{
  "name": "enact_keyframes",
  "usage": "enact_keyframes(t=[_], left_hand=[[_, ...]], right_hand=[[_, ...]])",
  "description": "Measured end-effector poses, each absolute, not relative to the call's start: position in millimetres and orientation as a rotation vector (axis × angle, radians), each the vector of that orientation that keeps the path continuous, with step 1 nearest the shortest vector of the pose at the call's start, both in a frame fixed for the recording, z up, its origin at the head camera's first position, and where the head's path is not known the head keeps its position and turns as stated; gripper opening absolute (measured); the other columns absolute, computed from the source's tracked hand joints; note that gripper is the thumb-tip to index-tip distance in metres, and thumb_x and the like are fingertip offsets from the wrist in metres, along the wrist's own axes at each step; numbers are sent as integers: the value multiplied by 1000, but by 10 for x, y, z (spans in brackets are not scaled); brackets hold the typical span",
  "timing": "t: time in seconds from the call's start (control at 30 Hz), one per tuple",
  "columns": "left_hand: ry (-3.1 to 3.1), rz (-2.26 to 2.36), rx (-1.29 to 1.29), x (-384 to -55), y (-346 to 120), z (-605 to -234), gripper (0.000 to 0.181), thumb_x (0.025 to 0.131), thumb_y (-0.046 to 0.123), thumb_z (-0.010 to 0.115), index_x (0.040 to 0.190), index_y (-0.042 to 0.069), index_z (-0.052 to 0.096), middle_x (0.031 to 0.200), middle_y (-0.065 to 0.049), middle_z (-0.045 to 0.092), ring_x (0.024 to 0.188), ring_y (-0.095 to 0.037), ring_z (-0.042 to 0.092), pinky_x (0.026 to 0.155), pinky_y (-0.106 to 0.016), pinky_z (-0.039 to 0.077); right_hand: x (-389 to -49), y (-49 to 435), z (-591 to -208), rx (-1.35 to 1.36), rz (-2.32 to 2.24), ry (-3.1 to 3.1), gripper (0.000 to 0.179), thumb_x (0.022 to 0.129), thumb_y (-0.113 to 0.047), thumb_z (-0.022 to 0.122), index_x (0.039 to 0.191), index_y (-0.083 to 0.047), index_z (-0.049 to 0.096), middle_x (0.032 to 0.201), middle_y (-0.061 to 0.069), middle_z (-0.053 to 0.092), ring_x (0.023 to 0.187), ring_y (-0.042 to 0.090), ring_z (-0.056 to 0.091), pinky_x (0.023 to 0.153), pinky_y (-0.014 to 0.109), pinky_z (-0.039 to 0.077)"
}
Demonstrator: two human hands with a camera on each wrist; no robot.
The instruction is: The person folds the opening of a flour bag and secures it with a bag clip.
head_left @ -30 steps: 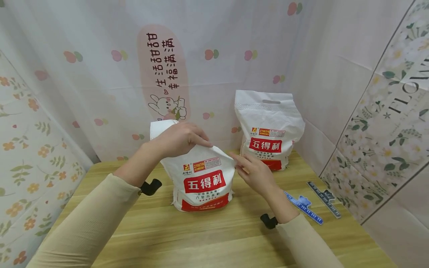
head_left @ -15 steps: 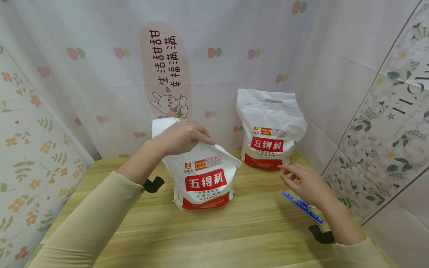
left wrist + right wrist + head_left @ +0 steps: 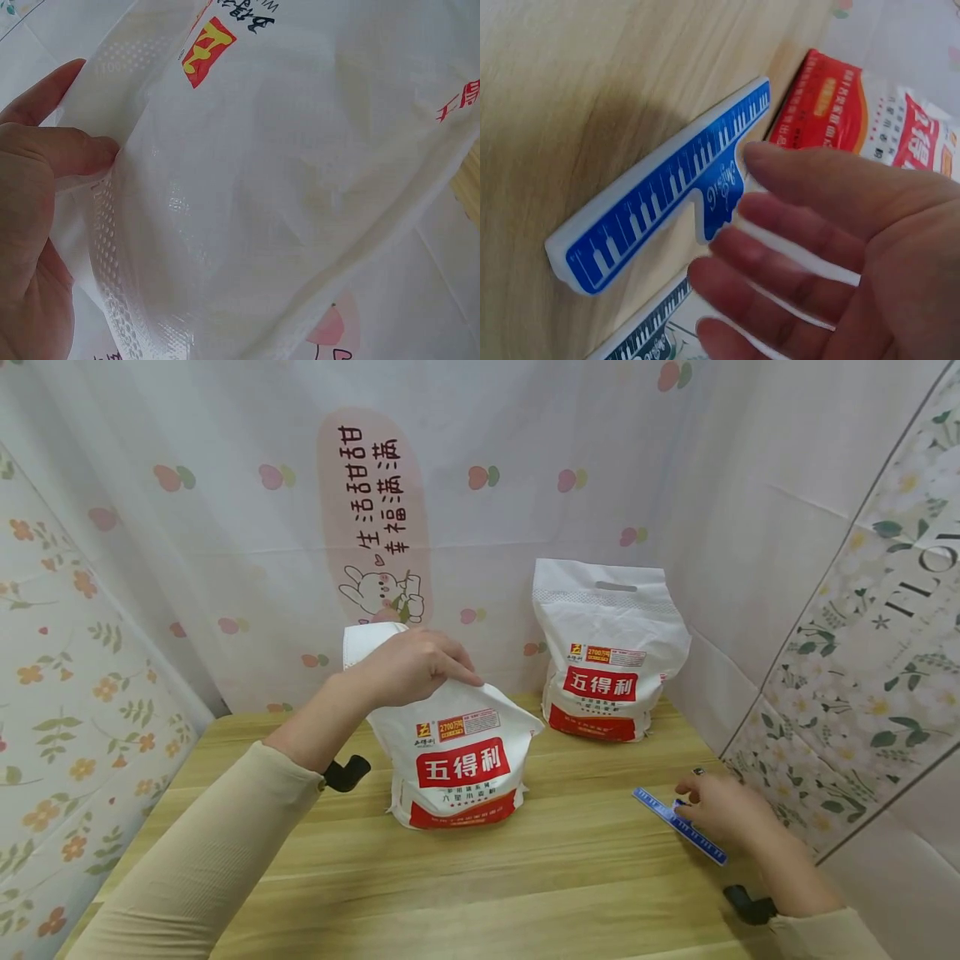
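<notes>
A white flour bag (image 3: 463, 766) with red print stands on the table, its top folded over. My left hand (image 3: 420, 670) pinches the folded top; in the left wrist view its thumb (image 3: 86, 152) lies on the fabric near the perforated band. My right hand (image 3: 723, 814) is at a blue clip with a piano-key print (image 3: 701, 842) lying on the wood. In the right wrist view, the thumb and loosely bent fingers (image 3: 742, 289) are spread around the handle of the blue clip (image 3: 671, 184), thumb tip at its edge.
Another flour bag (image 3: 611, 647), with a cut-out handle, stands upright at the back right. A dark clip with the same print (image 3: 649, 330) lies beside the blue one, mostly hidden by my hand in the head view. Patterned curtains (image 3: 480, 518) enclose the table (image 3: 450, 893).
My right hand has left the side of the front bag and moved right and down to the blue clip. My left hand keeps its pinch on the bag top.
</notes>
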State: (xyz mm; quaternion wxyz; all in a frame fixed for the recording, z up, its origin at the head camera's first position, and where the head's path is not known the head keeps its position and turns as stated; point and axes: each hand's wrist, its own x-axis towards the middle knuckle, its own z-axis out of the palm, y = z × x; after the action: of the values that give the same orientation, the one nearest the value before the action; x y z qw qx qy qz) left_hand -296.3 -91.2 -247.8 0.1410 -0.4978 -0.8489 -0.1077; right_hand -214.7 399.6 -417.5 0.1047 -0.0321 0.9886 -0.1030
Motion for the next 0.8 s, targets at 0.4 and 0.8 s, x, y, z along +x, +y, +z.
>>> enact_keyframes(t=[0.4, 0.8], left_hand=[[-2470, -301, -1427, -2955, -888, -2458, 35, 97, -5, 77, 120, 19, 87, 114, -2, 83, 110, -25, 77, 98, -41, 62], [-2491, -286, -1402, -2954, -892, -2466, 35, 97, -4, 77, 121, 21, 87, 116, -1, 83, 112, -25, 76, 99, -42, 60]], right_hand=[[-2158, 4034, -4260, -24, -254, 2921, 37, 96, -24, 81, 121, 2, 75, 107, 17, 78, 94, 32, 75, 80, 55, 61], [-2135, 3996, -4295, -27, -518, 2897, 22, 98, -23, 79, 93, -7, 64, 82, 2, 62, 74, 19, 57, 63, 31, 45]])
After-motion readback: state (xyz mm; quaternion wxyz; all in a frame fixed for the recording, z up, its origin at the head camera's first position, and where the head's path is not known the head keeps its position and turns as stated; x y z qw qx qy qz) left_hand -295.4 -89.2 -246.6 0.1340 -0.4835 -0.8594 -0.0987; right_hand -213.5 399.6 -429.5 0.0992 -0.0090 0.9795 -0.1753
